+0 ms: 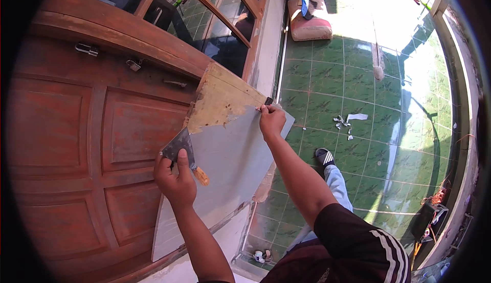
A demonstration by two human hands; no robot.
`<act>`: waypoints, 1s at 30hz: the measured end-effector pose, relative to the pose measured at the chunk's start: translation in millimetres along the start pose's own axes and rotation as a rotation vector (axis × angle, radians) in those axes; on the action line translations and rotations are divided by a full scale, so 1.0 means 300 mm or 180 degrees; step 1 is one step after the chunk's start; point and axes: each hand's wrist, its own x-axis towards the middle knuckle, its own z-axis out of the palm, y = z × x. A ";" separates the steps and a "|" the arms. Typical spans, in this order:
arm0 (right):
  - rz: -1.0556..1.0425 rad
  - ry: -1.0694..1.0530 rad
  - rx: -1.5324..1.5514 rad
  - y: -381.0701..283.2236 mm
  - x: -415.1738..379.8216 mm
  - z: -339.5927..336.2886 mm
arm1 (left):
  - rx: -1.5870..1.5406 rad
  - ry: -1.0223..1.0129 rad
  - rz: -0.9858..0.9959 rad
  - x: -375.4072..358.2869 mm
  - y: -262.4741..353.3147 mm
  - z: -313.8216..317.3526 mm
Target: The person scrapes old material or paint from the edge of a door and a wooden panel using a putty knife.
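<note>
A board [222, 165] leans in front of me, its lower part covered by a grey surface layer. Along its upper end bare tan wood [220, 96] shows, bordered by a ragged grey edge. My left hand [176, 178] is closed on a putty knife [180, 147], thumb on the dark blade, at the board's left edge. The knife's wooden handle [201, 176] points down and right. At the right edge of the board my right hand [272, 122] is pinched, with a small black piece [269, 101] right at its fingertips; what it grips I cannot tell.
A wooden door [56, 124] with padlocks and a paned window [204, 22] stand at left. White scraps [357, 117] lie on the green tiles [327, 83]. Farther back are a filled sack [311, 27] and a blue brush [306, 7]. A dark box with wires [428, 220] sits at right.
</note>
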 end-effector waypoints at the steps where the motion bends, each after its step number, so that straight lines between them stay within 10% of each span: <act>1: 0.0043 -0.0008 0.0037 -0.001 -0.003 0.004 | 0.0008 0.0002 0.0018 -0.001 0.004 0.000; 17: -0.1234 -0.0603 -0.1262 0.048 0.018 -0.020 | 0.0131 0.0049 0.0103 -0.005 -0.011 0.004; 30: -0.2665 -0.0142 0.0693 -0.148 -0.142 -0.093 | 0.0279 0.0052 0.0072 -0.007 0.001 0.008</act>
